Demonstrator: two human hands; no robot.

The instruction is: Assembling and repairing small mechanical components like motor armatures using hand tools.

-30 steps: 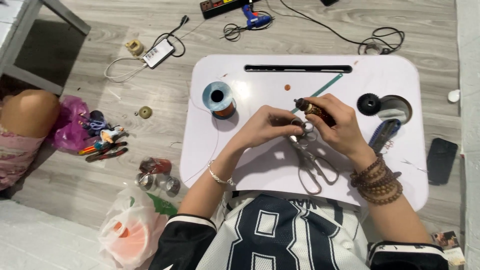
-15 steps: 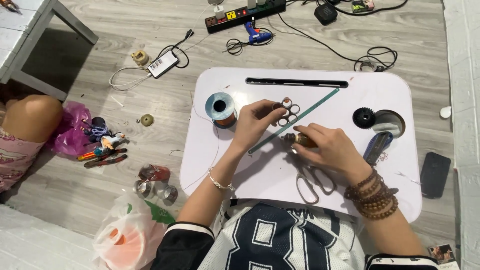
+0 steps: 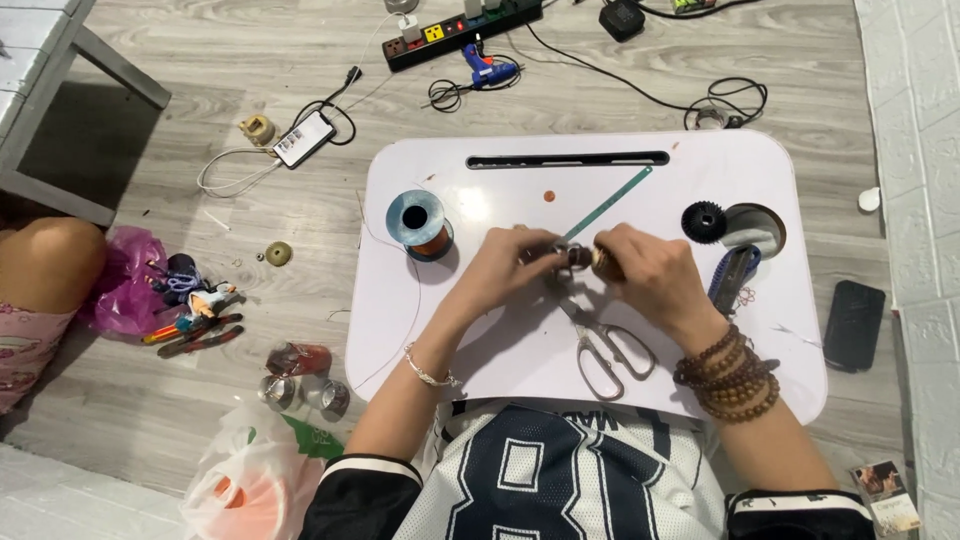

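Observation:
My left hand (image 3: 505,265) and my right hand (image 3: 645,270) meet at the middle of a white lap table (image 3: 450,330). Between their fingertips they pinch a small dark and brassy part (image 3: 580,258); its shape is mostly hidden by the fingers. A thin green ruler (image 3: 607,203) runs diagonally away from the hands. Silver scissors (image 3: 605,350) lie just below them. A spool of copper wire (image 3: 419,224) stands to the left of my left hand.
A black gear (image 3: 705,220), a round hole (image 3: 757,228) and a blue utility knife (image 3: 732,280) sit at the table's right. On the floor lie a phone (image 3: 303,137), power strip (image 3: 460,30), blue glue gun (image 3: 487,68), black phone (image 3: 853,325), plastic bags (image 3: 250,480) and another person's knee (image 3: 45,270).
My left hand has come back from the small rings near the ruler and closed in on my right hand. Both now hold the small part together at the table's middle.

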